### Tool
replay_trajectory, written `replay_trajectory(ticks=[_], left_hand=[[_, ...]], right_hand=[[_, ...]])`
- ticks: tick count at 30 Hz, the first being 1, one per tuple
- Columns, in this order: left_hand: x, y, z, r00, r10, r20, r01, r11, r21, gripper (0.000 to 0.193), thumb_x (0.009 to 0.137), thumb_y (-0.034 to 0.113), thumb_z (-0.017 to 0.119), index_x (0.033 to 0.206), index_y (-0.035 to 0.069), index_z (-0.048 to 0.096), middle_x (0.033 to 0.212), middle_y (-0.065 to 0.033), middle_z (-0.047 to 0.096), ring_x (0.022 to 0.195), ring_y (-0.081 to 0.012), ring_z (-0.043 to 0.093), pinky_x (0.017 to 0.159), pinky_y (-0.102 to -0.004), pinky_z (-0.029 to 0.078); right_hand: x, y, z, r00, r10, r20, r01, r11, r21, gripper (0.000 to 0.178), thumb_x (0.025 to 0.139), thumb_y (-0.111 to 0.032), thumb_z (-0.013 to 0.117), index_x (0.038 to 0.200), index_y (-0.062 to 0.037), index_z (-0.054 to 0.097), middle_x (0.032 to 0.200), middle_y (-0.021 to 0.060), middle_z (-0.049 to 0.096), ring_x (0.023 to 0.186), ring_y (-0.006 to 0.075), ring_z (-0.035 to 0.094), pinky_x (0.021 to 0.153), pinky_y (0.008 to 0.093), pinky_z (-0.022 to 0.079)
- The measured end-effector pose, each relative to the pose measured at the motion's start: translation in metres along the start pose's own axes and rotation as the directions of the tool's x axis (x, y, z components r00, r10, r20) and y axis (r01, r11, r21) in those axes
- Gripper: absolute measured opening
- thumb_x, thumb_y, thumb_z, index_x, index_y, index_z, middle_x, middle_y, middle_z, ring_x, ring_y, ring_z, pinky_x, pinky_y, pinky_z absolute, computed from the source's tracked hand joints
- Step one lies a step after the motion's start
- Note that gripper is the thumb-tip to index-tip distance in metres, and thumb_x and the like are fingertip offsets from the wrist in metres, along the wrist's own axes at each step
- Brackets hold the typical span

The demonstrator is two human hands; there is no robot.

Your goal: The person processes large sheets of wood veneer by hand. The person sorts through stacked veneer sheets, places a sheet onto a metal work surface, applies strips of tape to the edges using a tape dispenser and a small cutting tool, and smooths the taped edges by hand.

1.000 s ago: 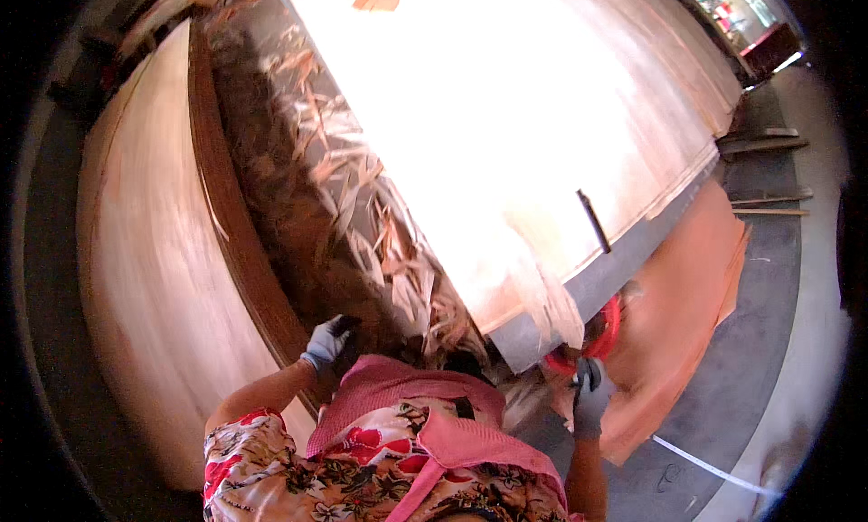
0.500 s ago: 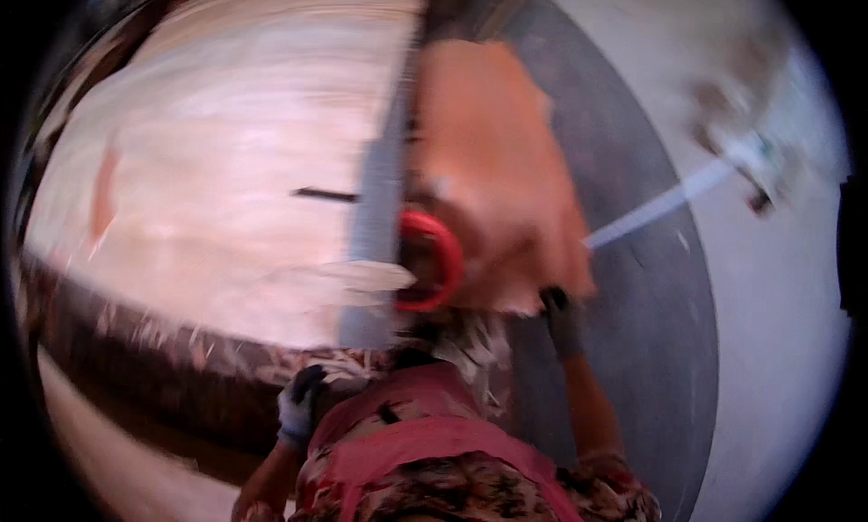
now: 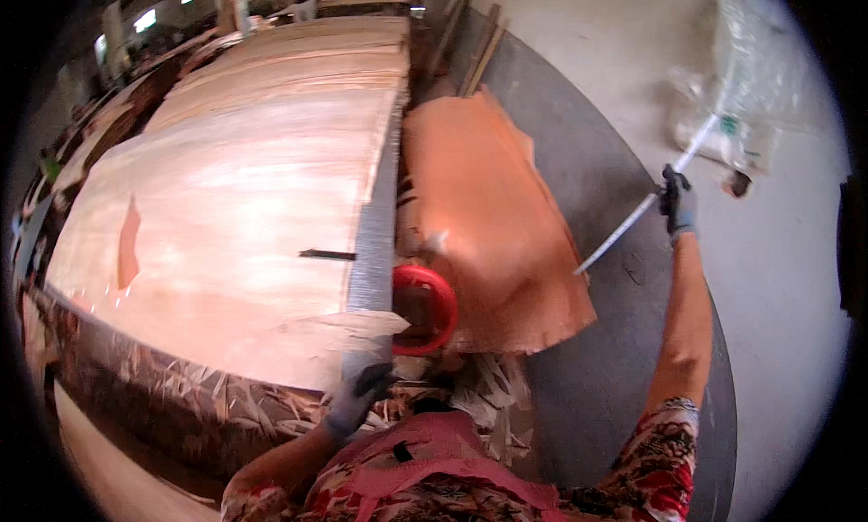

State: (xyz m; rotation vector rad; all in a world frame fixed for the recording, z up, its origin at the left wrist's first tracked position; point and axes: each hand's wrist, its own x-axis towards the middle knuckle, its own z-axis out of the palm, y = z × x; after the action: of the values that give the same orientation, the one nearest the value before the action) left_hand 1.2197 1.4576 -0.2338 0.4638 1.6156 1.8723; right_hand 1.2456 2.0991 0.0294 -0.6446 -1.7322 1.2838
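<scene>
My right hand (image 3: 680, 204), in a grey glove with dark fingers, is stretched out to the right and closed around a long white strip (image 3: 624, 226). The strip slants from beside an orange-brown veneer stack (image 3: 488, 232) up toward some clear plastic wrapping. Near the front edge of the stacked pale wood sheets (image 3: 226, 214), my left hand (image 3: 357, 403) is held low, its dark-gloved fingers loosely bent with nothing visible in them. Just beyond it lies a torn pale veneer piece (image 3: 334, 330), its tip reaching toward a red round tub (image 3: 441, 309).
A dark short bar (image 3: 327, 254) lies on the pale sheets by a grey metal edge strip (image 3: 371, 251). Veneer scraps (image 3: 493, 400) litter the floor and the stack's front. Clear plastic wrapping (image 3: 759, 79) is at the far right; wooden sticks (image 3: 484, 56) lean behind the orange-brown stack.
My right hand has moved from the orange-brown stack's near corner out to the white strip, which now lies at a steeper slant. My left hand has shifted right. The view has tilted up.
</scene>
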Motion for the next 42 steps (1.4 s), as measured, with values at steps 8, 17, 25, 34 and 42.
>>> replay_trajectory(ticks=[8,17,25,34,42], left_hand=[[0.045,0.044,0.07,0.974,0.209,0.088,-0.213,0.976,0.037,0.063,0.094,0.004,0.061,0.15,0.004,0.032,0.144,-0.0101,0.049,0.123,-0.0175,0.053,0.102,-0.0315,0.046],[0.05,0.056,0.112,0.938,0.149,0.313,-0.265,0.891,0.37,0.051,0.091,0.008,0.063,0.139,0.006,0.048,0.121,-0.0129,0.062,0.103,-0.0212,0.064,0.089,-0.0349,0.05],[-0.003,0.016,0.068,0.916,0.218,0.337,-0.401,0.481,0.78,0.026,0.092,0.016,0.056,0.116,0.006,0.063,0.097,-0.0153,0.068,0.09,-0.032,0.066,0.08,-0.0454,0.049],[-0.017,-0.028,0.017,0.973,-0.11,-0.203,0.067,0.976,-0.206,0.02,0.1,0.019,0.057,0.102,0.001,0.066,0.071,-0.0042,0.062,0.057,-0.0118,0.058,0.051,-0.0261,0.046],[-0.027,-0.039,0.044,0.977,-0.211,0.03,0.213,0.97,-0.12,0.031,0.101,0.028,0.055,0.106,-0.002,0.063,0.081,-0.0084,0.066,0.062,-0.0147,0.062,0.056,-0.0298,0.053]], right_hand=[[-0.18,-0.047,0.098,0.933,0.012,0.36,-0.023,0.999,0.028,0.025,0.098,-0.022,0.059,0.104,-0.0009,0.068,0.07,0.0006,0.061,0.053,0.0081,0.054,0.047,0.0217,0.04],[-0.349,0.002,0.113,0.512,0.376,0.772,-0.408,0.898,-0.167,0.026,0.094,-0.022,0.063,0.106,0.0006,0.066,0.076,0.0026,0.062,0.064,0.0111,0.06,0.054,0.0242,0.047],[-0.348,0.003,0.064,0.884,0.04,0.465,-0.069,0.997,0.044,0.023,0.097,-0.026,0.059,0.096,-0.0029,0.064,0.074,0.0037,0.06,0.057,0.0106,0.055,0.051,0.0233,0.044],[-0.376,0.058,0.078,0.3,0.606,0.736,-0.404,0.78,-0.478,0.048,0.096,-0.023,0.063,0.137,-0.0024,0.051,0.11,0.0077,0.065,0.09,0.0152,0.062,0.076,0.0279,0.051],[-0.439,0.137,0.197,0.146,0.371,0.917,-0.839,0.537,-0.084,0.036,0.097,-0.024,0.062,0.125,-0.0022,0.059,0.101,0.0073,0.067,0.086,0.0155,0.065,0.074,0.0277,0.055]])
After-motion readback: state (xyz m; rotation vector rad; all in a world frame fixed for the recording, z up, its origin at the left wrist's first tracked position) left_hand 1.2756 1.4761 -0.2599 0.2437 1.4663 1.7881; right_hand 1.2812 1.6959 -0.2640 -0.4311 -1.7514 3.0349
